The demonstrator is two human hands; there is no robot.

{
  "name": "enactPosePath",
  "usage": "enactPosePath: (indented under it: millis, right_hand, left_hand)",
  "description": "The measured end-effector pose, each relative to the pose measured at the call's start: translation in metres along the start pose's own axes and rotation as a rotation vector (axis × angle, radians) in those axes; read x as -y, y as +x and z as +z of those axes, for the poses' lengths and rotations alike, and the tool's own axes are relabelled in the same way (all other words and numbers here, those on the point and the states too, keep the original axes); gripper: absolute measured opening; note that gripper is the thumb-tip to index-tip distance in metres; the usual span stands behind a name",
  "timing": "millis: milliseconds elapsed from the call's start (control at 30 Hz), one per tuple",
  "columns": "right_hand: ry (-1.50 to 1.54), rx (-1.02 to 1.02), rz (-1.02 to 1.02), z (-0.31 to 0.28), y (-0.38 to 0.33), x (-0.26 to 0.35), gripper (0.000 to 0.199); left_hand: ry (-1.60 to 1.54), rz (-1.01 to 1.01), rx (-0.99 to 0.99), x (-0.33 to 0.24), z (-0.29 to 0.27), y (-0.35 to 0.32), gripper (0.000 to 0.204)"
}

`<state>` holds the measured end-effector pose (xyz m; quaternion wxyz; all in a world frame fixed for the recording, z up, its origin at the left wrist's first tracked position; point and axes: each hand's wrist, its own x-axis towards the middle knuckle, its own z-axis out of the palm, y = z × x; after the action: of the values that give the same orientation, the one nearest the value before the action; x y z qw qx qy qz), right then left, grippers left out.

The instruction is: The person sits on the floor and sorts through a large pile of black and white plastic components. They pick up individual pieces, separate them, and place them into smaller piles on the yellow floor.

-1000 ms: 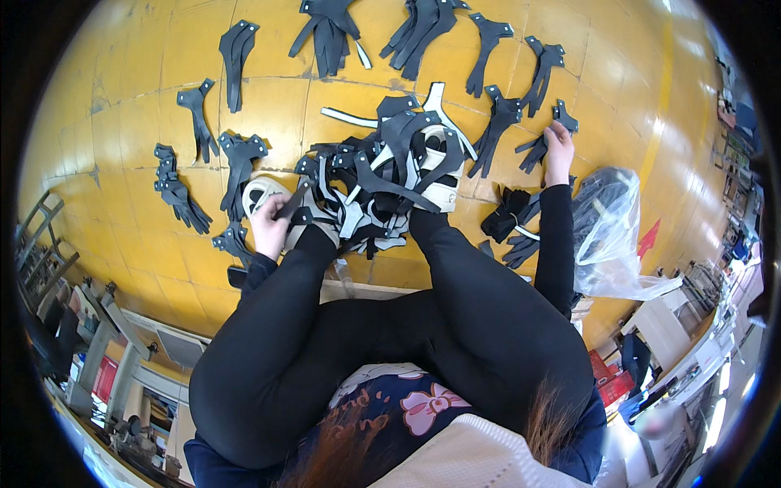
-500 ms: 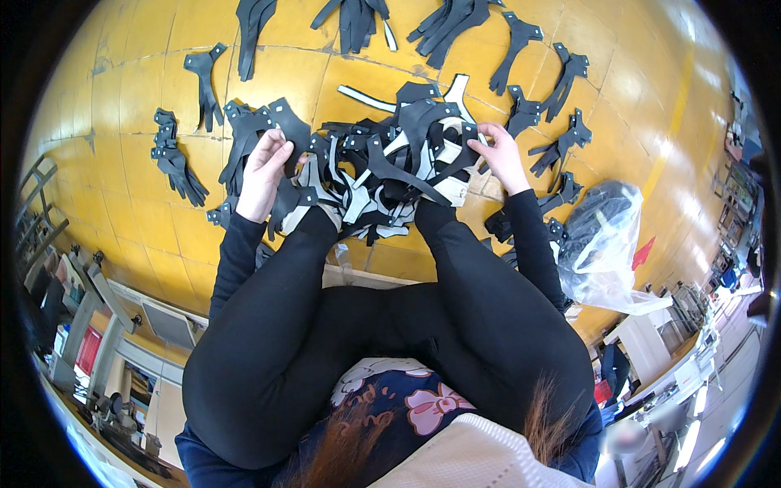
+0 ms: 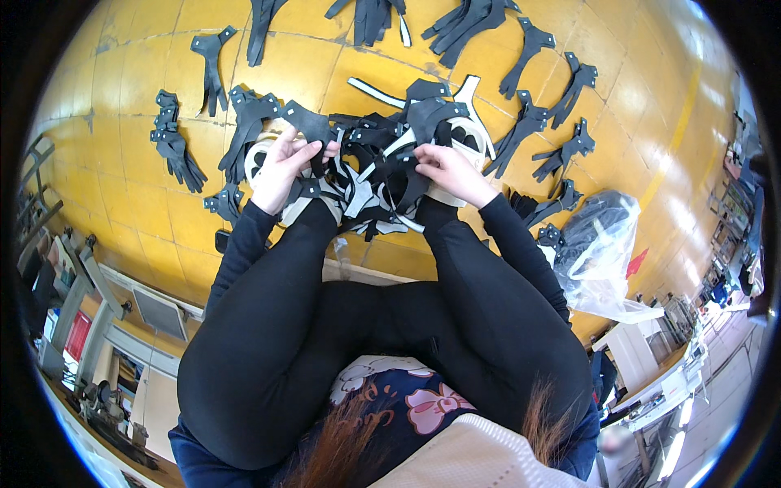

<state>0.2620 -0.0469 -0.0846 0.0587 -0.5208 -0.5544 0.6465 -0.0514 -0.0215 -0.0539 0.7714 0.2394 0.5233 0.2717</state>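
Note:
A heap of black and white cut pieces (image 3: 382,175) lies on the yellow tiled floor (image 3: 138,211) in front of my knees. My left hand (image 3: 285,167) grips a black piece (image 3: 307,124) at the heap's left side. My right hand (image 3: 446,167) holds black pieces (image 3: 423,122) at the heap's middle right, fingers closed on them. My legs in black trousers stretch toward the heap, feet under it.
Loose black cut pieces lie scattered around: a stack at the left (image 3: 172,146), single ones at the right (image 3: 561,150) and along the top (image 3: 370,16). A clear plastic bag (image 3: 602,248) with dark pieces sits at the right. Machine stands are at the lower left.
My right hand came in from the far right pieces to the heap. My left hand rose from the heap's left edge and took hold of a black piece.

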Motion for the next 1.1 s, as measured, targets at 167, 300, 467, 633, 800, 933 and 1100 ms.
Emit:
enactPosePath:
  millis: [167,300,467,633,800,933,1100]
  right_hand:
    - [-0.165,-0.185,-0.053,0.006,0.002,-0.013,0.02]
    - [-0.109,-0.256,0.008,-0.001,0.0,-0.009,0.023]
    - [0.163,-0.004,0.079,-0.017,-0.008,0.005,0.02]
    - [0.603,0.357,0.102,-0.016,-0.019,0.035,0.016]
    - [0.282,0.286,0.018,0.011,-0.002,0.017,0.018]
    - [-0.326,-0.107,-0.109,0.031,0.001,-0.006,0.022]
    - [-0.205,-0.165,-0.132,0.03,0.003,-0.018,0.024]
  left_hand:
    - [-0.025,0.01,-0.026,0.004,-0.004,-0.001,0.023]
    - [-0.014,-0.026,-0.075,0.005,-0.005,-0.001,0.021]
    - [-0.003,-0.002,-0.061,0.004,-0.003,-0.001,0.03]
    - [-0.046,0.011,-0.083,0.001,-0.003,-0.001,0.026]
    - [-0.042,0.006,-0.109,-0.006,-0.006,-0.004,0.024]
    - [0.047,0.049,-0.15,-0.021,-0.023,-0.006,0.022]
    - [0.063,0.058,-0.302,-0.035,-0.054,-0.026,0.021]
